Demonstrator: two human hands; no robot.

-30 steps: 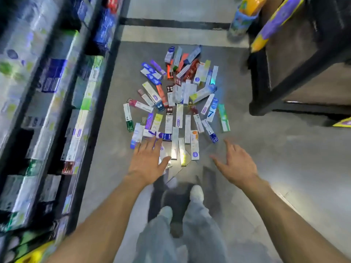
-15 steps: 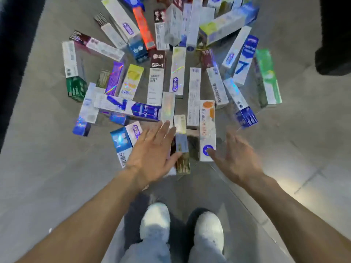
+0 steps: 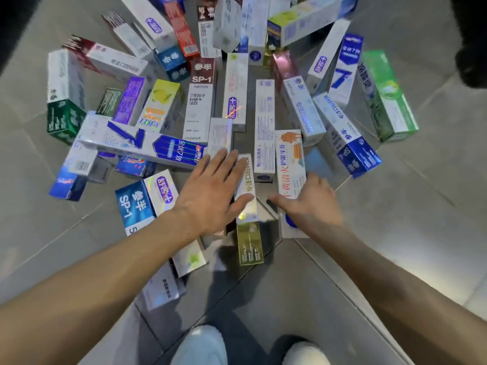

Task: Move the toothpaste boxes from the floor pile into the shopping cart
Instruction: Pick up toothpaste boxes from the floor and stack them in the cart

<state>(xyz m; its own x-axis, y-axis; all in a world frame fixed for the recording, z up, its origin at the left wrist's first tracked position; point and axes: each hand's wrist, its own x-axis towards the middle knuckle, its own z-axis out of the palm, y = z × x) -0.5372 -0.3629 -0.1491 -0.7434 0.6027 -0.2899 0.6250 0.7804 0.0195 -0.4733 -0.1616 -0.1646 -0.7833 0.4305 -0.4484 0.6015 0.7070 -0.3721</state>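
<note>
While toothpaste boxes point(image 3: 200, 106) crowd the floor point(image 3: 395, 219), both hands' fingers spread flat, holding nothing.

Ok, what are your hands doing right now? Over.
Left hand open over gold-ended box. Right hand open, on orange-print box. Nothing lifted. Nothing blocking.

Both your bare forearms reach forward and down from the bottom corners of the frame, converging toward the middle. Your left hand point(image 3: 210, 196) is spread palm-down, fingers point(image 3: 224, 160) straight and slightly fanned, thumb angled out to the right. Your right hand point(image 3: 309, 204) is palm-down too, thumb stretched leftward, its fingers foreshortened and hard to read.
</note>
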